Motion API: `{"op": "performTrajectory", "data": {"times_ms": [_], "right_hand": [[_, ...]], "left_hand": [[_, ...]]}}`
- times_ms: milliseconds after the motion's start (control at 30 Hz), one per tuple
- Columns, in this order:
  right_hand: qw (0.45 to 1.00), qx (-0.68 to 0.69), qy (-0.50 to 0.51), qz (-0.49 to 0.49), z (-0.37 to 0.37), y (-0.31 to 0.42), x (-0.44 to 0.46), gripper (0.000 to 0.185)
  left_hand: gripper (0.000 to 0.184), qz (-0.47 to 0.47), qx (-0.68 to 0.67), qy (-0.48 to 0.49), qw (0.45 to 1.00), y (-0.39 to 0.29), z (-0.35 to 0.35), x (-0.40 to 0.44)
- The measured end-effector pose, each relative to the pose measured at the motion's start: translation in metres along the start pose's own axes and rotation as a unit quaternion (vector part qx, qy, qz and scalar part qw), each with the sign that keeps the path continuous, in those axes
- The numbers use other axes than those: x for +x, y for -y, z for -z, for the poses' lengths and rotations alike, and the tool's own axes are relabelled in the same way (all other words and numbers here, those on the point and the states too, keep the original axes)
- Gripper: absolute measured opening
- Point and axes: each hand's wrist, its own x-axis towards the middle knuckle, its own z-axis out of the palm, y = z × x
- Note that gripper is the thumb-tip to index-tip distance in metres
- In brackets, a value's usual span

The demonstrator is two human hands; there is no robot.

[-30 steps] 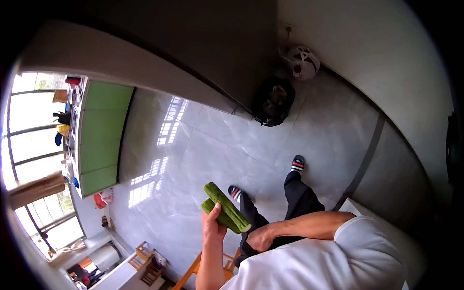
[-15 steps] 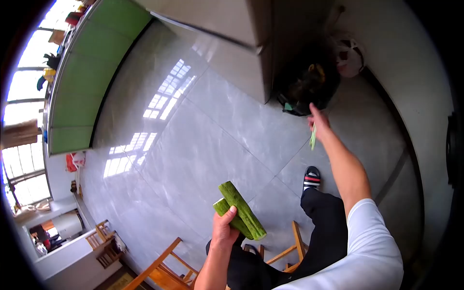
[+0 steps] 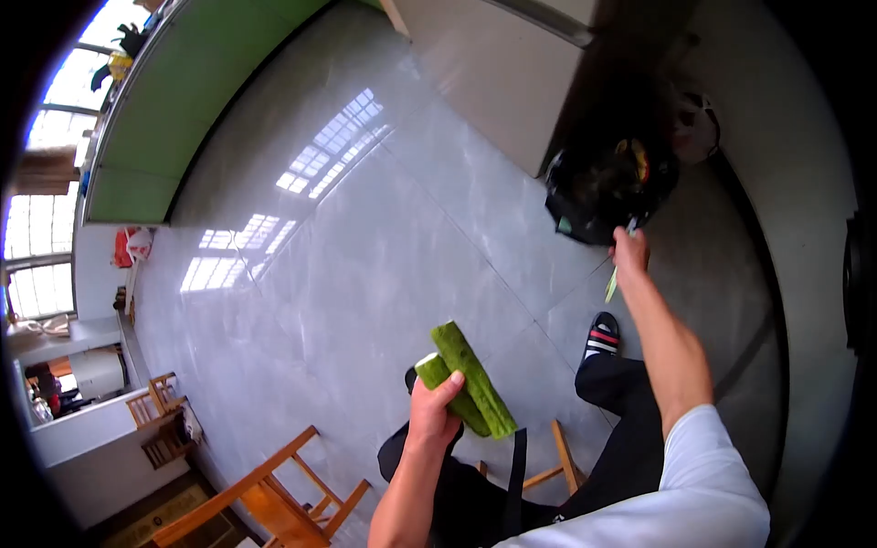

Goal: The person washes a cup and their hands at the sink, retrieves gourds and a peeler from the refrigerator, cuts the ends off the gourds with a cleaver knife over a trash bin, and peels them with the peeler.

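The left hand (image 3: pixel 433 409) grips two thick green vegetable pieces (image 3: pixel 473 376) above the floor (image 3: pixel 365 292), skins mottled, the shorter showing a pale cut end. The right hand (image 3: pixel 630 252), drawn in a second ago, now stretches to one black bin (image 3: pixel 565 217), fingers closed around thin pale-green scraps (image 3: pixel 611 287).

head view (sole camera) | faces forward, down | left hand (image 3: pixel 435 409) near

Two green vegetable pieces (image 3: pixel 477 382), side-by-side
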Motion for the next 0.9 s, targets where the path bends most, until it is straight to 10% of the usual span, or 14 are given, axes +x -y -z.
{"op": "performTrajectory", "data": {"times_ms": [333,633,733,900], "right_hand": [[0.986,-0.083,0.135,-0.051,-0.004,-0.158,-0.215,0.024],[0.908,-0.318,0.256,0.094,0.017,-0.206,-0.300,0.038],[0.833,-0.404,0.352,0.136,0.025,-0.190,-0.292,0.041],[0.869,-0.332,0.259,0.261,0.028,-0.103,-0.302,0.024]], "left_hand": [[0.034,-0.043,-0.027,-0.010,0.999,0.000,0.008,-0.067],[0.041,-0.112,-0.023,-0.074,0.991,0.036,0.033,-0.139],[0.038,-0.093,-0.066,-0.083,0.990,0.054,0.049,-0.157],[0.038,-0.129,-0.075,-0.062,0.987,0.073,0.055,-0.180]]}}
